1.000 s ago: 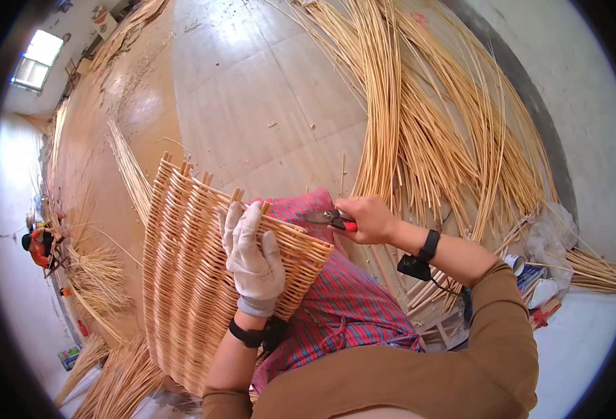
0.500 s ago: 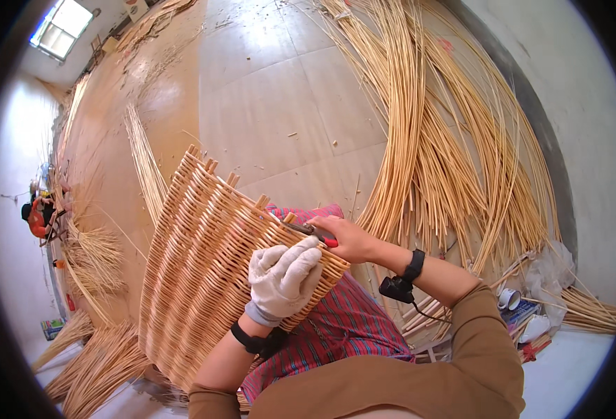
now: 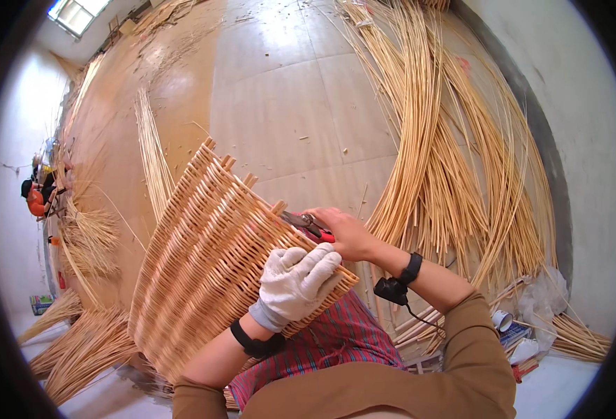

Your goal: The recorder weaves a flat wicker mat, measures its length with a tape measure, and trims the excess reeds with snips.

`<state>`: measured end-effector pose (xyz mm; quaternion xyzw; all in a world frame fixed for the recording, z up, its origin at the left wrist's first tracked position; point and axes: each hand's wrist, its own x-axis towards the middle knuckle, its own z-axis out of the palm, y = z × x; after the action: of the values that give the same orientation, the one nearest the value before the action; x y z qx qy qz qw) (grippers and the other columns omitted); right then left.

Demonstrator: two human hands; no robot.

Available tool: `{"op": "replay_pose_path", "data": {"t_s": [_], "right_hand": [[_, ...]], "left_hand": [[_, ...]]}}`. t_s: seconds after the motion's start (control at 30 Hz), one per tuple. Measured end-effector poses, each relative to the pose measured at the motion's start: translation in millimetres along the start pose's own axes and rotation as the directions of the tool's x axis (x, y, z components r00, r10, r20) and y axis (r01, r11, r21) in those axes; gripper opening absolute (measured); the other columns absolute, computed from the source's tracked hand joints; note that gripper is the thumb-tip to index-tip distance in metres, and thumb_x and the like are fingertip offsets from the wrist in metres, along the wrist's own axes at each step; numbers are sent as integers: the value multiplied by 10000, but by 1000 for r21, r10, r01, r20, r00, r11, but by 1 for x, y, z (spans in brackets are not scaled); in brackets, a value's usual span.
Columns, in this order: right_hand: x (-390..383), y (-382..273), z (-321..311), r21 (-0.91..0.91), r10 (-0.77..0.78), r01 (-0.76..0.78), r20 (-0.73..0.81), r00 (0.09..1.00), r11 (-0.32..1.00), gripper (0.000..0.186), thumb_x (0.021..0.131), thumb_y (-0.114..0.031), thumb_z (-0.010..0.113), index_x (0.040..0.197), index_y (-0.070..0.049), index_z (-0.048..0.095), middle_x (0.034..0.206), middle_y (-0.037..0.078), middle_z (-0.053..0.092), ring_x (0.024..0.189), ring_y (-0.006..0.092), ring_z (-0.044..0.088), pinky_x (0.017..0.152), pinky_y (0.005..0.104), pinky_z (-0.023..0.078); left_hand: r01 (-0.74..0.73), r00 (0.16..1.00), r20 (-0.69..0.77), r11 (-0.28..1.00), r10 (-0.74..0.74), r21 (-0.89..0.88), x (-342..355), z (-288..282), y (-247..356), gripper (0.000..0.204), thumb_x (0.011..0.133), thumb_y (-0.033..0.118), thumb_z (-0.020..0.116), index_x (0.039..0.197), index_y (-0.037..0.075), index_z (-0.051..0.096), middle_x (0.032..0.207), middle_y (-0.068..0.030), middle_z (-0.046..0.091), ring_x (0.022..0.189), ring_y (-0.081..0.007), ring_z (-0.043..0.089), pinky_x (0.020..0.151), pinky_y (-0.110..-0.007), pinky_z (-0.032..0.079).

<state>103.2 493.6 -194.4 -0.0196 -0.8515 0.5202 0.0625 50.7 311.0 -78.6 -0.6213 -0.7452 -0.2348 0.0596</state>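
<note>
A woven wicker piece [image 3: 203, 258], its rods packed in tight rows, leans tilted across my lap. Short stake ends [image 3: 250, 180] stick out along its upper edge. My left hand [image 3: 297, 283], in a white glove, is closed over the lower right part of the edge. Bare and curled, my right hand [image 3: 343, 234] grips pruning shears [image 3: 306, 223] with a red handle. The dark blades lie at the edge, beside the lowest visible stake end [image 3: 278, 207]. Whether the blades touch it, I cannot tell. A red-and-blue striped cloth [image 3: 329, 332] covers my lap.
Long peeled rods [image 3: 419, 140] lie in a large heap at the right. Thinner bundles [image 3: 91, 349] are at the lower left. A mug [image 3: 502, 320] and a plastic bag [image 3: 542, 297] sit at the right. Another person [image 3: 37, 199] works far left. Offcuts dot the floor [image 3: 280, 105].
The stake end that stood next to the blades no longer shows. The shears have moved up along the edge to the neighbouring stake end. The whole view has shifted slightly.
</note>
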Motion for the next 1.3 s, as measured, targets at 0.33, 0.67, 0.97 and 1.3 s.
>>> {"op": "replay_pose_path", "data": {"t_s": [0.33,0.67,0.97,1.3], "right_hand": [[24,2,-6,-191,-17,-2,-98,995,982,345,905,-406,717,1052,-100,659,905,163,675,895,390,660,761,480,518],[52,-7,14,138,-31,27,32,999,990,585,966,-429,650,1372,-21,547,1298,245,621,1237,402,583,1039,450,451],[70,-10,14,198,-60,49,52,997,979,624,948,-433,656,1418,-44,530,1298,234,629,1246,402,568,1074,465,437],[98,-4,-8,-294,148,-133,28,989,946,430,941,-453,685,1069,-51,601,872,206,635,850,459,626,688,525,466]], "left_hand": [[-6,999,-44,1000,6,-11,3,-1,1,423,738,264,866,1119,164,710,1183,-7,727,877,-188,630,767,-381,474],[-22,999,-36,998,20,-53,0,-8,-1,339,769,300,846,1062,168,739,1166,21,738,841,-167,627,746,-363,497],[-19,998,-67,994,12,-103,0,-7,-3,337,772,293,844,1068,166,746,1144,-1,749,781,-149,636,709,-340,518],[-6,999,-43,994,1,-105,-2,-5,-10,351,799,305,826,1107,166,732,1146,-5,743,799,-150,654,712,-346,521]]}}
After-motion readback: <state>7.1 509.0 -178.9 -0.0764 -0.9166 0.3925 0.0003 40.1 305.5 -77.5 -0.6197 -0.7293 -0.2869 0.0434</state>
